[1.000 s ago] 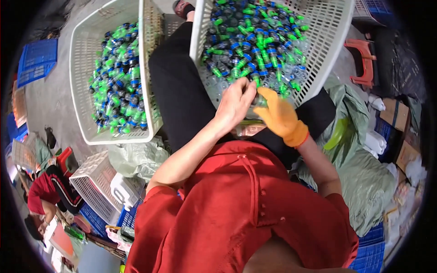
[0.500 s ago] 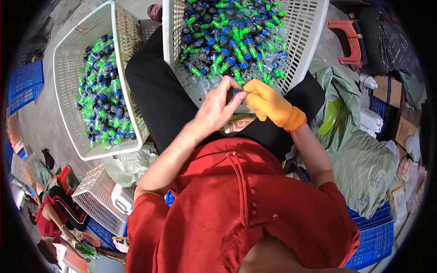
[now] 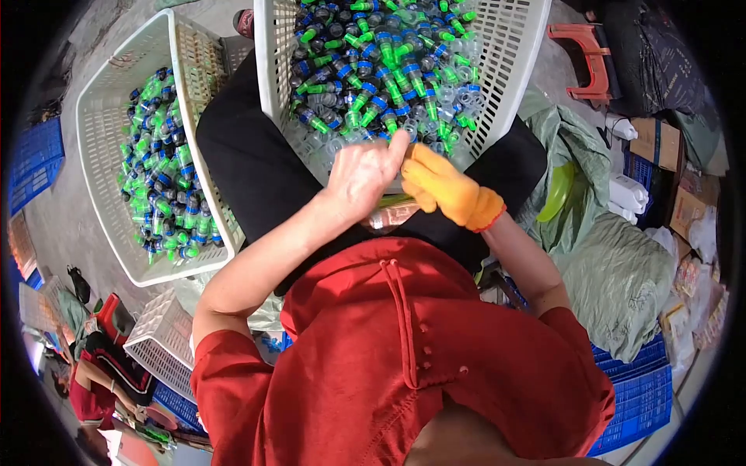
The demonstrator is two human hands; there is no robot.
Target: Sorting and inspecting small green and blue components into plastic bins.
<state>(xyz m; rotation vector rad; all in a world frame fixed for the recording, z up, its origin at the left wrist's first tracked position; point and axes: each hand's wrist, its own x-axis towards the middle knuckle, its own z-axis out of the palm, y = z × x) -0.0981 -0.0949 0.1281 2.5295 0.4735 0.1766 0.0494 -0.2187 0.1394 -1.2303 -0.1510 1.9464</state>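
Both hands meet in front of me, over the near edge of a white plastic basket [image 3: 505, 85]. My left hand [image 3: 364, 177] is bare, with its fingers curled in and its thumb raised beside the glove. My right hand [image 3: 447, 189] wears a yellow knitted glove [image 3: 458, 198] with an orange cuff, and its fingers are bent closed. Whatever lies between them is hidden or too small to make out. Filling the basket are many small bottle-shaped plastic pieces [image 3: 388, 78] with green tips, blue bands and dark bodies. Clear plastic pieces [image 3: 315, 140] lie among them at the near end.
A second white basket [image 3: 89, 155] on the left holds more such pieces [image 3: 167, 171]. Green sacking [image 3: 614, 272] and a red plastic stool [image 3: 587, 62] are at right, near cardboard boxes [image 3: 657, 144]. Another person [image 3: 93, 388] sits at the lower left beside a white crate [image 3: 163, 330].
My left hand has rolled over, from a pinch against the glove's fingertips to curled fingers with the thumb up. The gloved hand has shifted slightly. The whole view has moved a little.
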